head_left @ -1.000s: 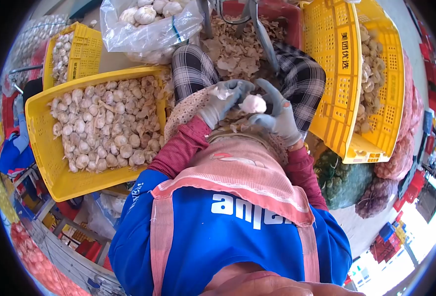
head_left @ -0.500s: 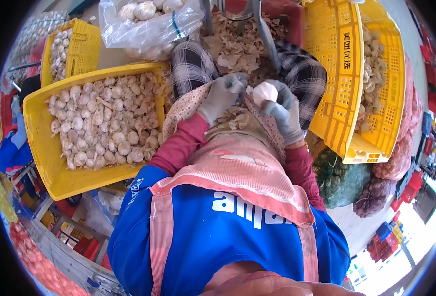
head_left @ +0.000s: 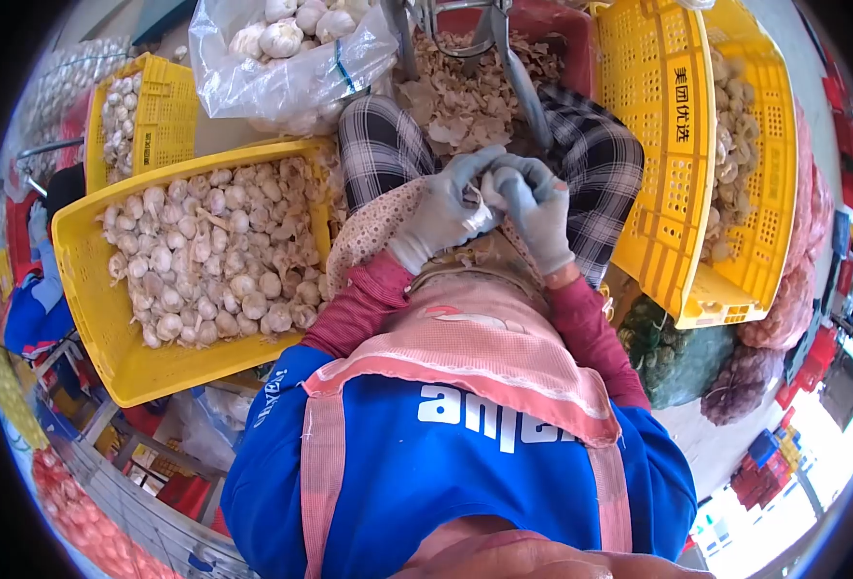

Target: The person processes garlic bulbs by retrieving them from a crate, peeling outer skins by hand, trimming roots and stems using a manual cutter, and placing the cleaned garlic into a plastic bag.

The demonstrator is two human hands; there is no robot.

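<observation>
Both gloved hands meet above the apron-covered lap, closed around a white garlic bulb that is mostly hidden by the fingers. My left hand grips it from the left, with a pale flake of skin near its fingers. From the right, my right hand presses its bent fingers against the same bulb. Loose garlic skins lie on the apron just below the hands.
Garlic bulbs fill a yellow crate at left. A plastic bag of garlic and a red tub of skins stand ahead, near a metal frame. More yellow crates stand right. Another person's blue sleeve shows far left.
My hands were apart half a second ago, with the white bulb in my right hand. They have come together around it, and my left hand has moved right.
</observation>
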